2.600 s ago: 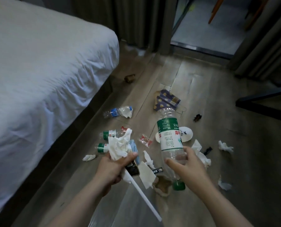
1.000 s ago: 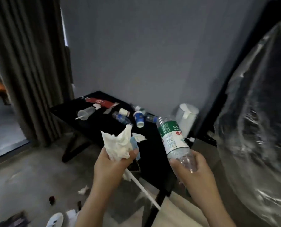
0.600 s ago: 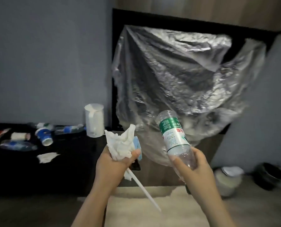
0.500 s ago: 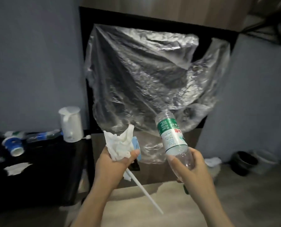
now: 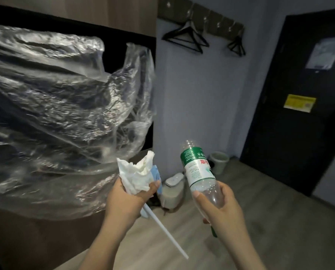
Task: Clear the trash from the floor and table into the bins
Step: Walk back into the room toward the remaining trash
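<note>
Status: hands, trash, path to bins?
Left hand grips tissue wad and straw. Right hand grips bottle, cap down. White bin, green bin ahead; nothing seen in the way.

Crumpled white tissue wad bunched in your left hand, sticking up above fist. Long white plastic straw in same grip, slanting down-right. Light blue scrap tucked behind tissue. Clear plastic bottle with green-white label in your right hand, tilted, label text inverted, green cap below palm. Pale green round bin on floor by wall; white lidded bin nearer.
</note>
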A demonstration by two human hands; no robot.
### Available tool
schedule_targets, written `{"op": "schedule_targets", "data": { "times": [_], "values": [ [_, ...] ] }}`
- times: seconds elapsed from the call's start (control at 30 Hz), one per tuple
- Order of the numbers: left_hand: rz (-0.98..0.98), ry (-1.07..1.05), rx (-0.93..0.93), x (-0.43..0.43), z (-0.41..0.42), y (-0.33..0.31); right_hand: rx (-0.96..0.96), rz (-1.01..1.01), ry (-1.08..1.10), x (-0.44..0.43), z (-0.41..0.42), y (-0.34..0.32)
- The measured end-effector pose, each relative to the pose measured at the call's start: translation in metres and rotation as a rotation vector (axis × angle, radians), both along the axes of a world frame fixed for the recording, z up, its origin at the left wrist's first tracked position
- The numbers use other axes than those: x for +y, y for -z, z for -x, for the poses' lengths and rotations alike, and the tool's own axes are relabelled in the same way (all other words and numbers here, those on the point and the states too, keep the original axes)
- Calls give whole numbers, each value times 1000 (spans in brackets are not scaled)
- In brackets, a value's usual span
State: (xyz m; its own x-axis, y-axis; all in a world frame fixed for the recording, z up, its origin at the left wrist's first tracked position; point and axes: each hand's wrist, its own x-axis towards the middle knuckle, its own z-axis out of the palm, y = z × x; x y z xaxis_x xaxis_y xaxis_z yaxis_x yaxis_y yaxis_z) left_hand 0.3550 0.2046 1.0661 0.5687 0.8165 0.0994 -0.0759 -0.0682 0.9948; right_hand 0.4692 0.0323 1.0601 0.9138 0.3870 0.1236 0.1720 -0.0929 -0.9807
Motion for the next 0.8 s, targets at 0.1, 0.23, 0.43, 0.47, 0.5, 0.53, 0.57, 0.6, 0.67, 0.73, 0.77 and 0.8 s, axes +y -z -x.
{"op": "schedule_targets", "data": {
  "times": [0.1, 0.23, 0.43, 0.47, 0.5, 0.53, 0.57, 0.6, 0.67, 0.73, 0.77, 0.8],
  "values": [
    [-44, 73, 48, -12, -45, 3, 33, -22, 72, -24, -28, 6],
    [-39, 173, 89, -22, -111, 14, 56, 10, 213, -45, -74, 14],
    [-33, 262, 95, 2, -204, 30, 45, 11, 330, -31, -146, 21],
    [-27, 274, 93, 9, -220, 28, 43, 8, 345, -24, -159, 21],
    [-25, 284, 92, 18, -235, 26, 44, 11, 355, -16, -173, 22],
    [-30, 292, 93, 26, -250, 23, 47, 18, 361, -9, -186, 21],
    [-38, 297, 94, 35, -266, 22, 51, 25, 364, -2, -200, 20],
    [-42, 301, 100, 45, -281, 21, 55, 35, 371, 5, -213, 19],
    [-42, 315, 112, 62, -310, 23, 62, 50, 408, 18, -239, 20],
    [-27, 322, 127, 76, -338, 28, 75, 63, 437, 28, -263, 26],
    [-23, 326, 141, 81, -349, 33, 80, 75, 441, 31, -274, 31],
    [-24, 335, 157, 84, -359, 37, 85, 85, 442, 33, -283, 34]
  ]
}}
